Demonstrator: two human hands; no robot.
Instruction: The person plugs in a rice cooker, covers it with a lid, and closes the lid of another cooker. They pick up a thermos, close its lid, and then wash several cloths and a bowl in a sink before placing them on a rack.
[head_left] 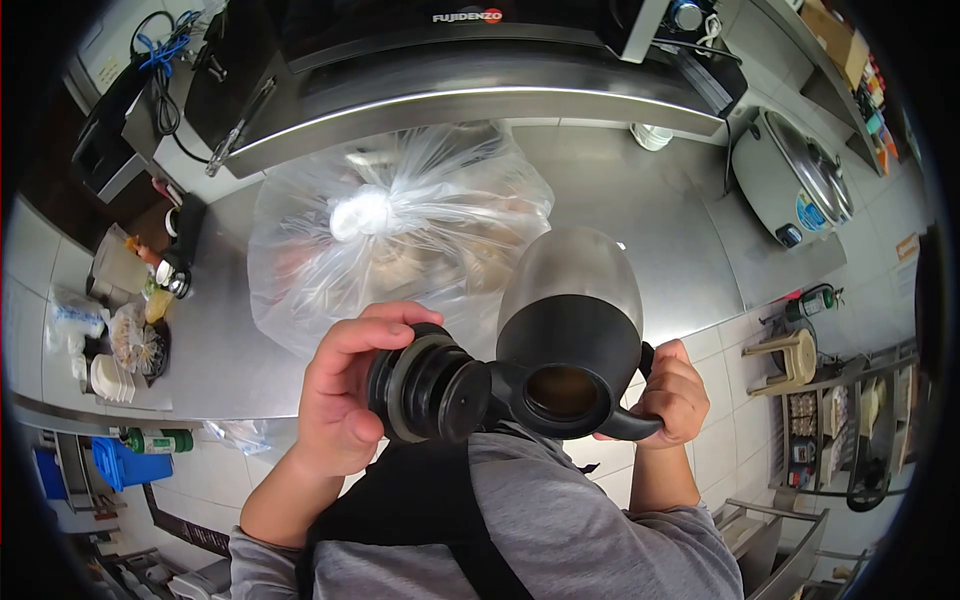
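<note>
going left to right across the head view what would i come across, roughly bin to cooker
Blue bin → left grip → black stopper → carafe → right grip → cooker.

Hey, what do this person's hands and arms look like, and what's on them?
The left hand and right hand are bare, with no gloves showing. Plain grey sleeves leave the wrists and part of the forearms uncovered. What looks like a black apron covers part of the grey top.
</note>
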